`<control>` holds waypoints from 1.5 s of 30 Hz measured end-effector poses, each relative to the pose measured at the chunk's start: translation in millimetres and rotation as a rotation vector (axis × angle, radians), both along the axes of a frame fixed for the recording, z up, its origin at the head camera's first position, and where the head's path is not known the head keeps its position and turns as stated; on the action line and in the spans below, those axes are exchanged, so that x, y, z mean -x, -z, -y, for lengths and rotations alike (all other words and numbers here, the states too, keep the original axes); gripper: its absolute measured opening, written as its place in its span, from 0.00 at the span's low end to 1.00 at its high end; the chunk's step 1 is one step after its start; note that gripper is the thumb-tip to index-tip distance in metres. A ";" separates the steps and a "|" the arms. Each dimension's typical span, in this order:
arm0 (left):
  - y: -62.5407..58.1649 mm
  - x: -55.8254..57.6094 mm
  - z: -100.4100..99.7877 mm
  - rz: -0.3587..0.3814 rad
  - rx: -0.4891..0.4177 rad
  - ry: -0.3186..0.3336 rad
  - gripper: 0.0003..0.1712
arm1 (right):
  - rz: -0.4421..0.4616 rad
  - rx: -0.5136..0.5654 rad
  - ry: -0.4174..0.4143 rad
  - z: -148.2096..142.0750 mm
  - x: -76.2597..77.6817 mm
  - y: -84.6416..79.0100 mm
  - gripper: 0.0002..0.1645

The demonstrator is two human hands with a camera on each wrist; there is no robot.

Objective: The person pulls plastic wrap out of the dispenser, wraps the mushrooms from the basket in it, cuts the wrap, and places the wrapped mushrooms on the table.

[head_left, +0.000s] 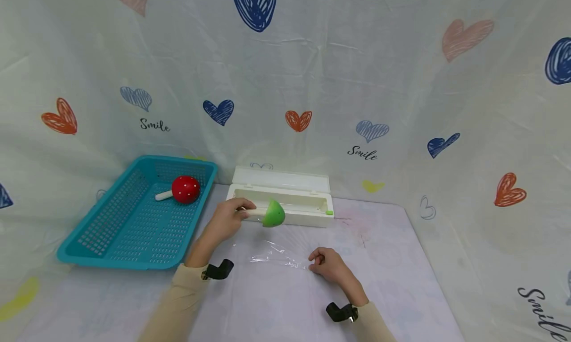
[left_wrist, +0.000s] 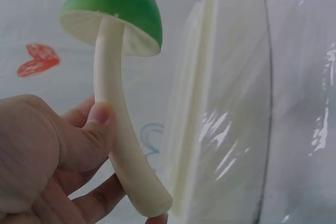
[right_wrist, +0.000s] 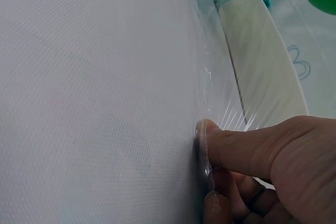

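My left hand point(head_left: 226, 218) holds a toy mushroom with a green cap point(head_left: 274, 214) by its white stem point(left_wrist: 118, 108), thumb on one side and fingers behind. The mushroom is raised in front of a long white plastic wrap box point(head_left: 308, 219), whose lid point(head_left: 281, 179) stands open at the back. A sheet of clear plastic wrap point(head_left: 276, 255) stretches from the box toward me over the table. Between thumb and fingers, my right hand point(head_left: 330, 265) pinches the wrap's near edge point(right_wrist: 206, 166), which is bunched there.
To the left stands a turquoise basket point(head_left: 122, 255) with perforated walls. A red-capped toy mushroom with white dots point(head_left: 186, 189) lies in it. Behind the white-covered table point(head_left: 401, 282) hangs a curtain point(head_left: 392, 74) printed with hearts.
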State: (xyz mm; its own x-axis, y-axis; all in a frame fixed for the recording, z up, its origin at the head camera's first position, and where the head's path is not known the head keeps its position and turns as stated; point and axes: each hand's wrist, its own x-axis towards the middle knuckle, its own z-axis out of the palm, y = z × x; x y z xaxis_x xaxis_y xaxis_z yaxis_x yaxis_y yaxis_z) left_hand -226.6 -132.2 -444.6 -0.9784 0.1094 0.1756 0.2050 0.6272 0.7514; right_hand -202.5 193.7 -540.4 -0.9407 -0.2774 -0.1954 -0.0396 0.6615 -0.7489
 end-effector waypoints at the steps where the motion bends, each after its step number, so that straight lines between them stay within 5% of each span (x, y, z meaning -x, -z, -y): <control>1: 5.3 0.2 -4.1 0.010 -0.007 -0.001 0.12 | 0.002 0.001 0.000 0.1 0.2 0.1 0.10; 9: 45.2 -2.2 -29.1 -0.006 -0.059 -0.002 0.11 | -0.007 0.015 -0.008 -0.3 0.9 2.0 0.10; 19: 77.5 -4.7 -52.6 0.019 -0.056 0.032 0.11 | -0.001 0.010 -0.003 0.1 -0.7 2.4 0.10; 26: 84.4 -3.5 -63.3 0.084 -0.029 0.077 0.09 | -0.001 0.017 0.004 -0.6 -2.2 1.0 0.10; 36: 87.8 -1.4 -68.6 0.146 0.073 0.058 0.09 | -0.058 0.035 -0.071 -9.7 -1.9 4.0 0.07; 45: 89.0 -2.8 -66.4 0.154 0.085 0.055 0.09 | -0.113 -0.127 -0.130 -30.5 -12.9 -1.6 0.16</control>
State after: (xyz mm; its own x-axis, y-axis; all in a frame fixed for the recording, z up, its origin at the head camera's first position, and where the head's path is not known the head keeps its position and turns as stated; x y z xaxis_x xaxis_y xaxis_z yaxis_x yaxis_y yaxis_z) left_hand -223.8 -65.8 -533.7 -0.9851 0.1716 0.0122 0.1275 0.6810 0.7211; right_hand -189.6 224.3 -538.8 -0.9167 -0.3774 -0.1316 -0.2098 0.7345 -0.6454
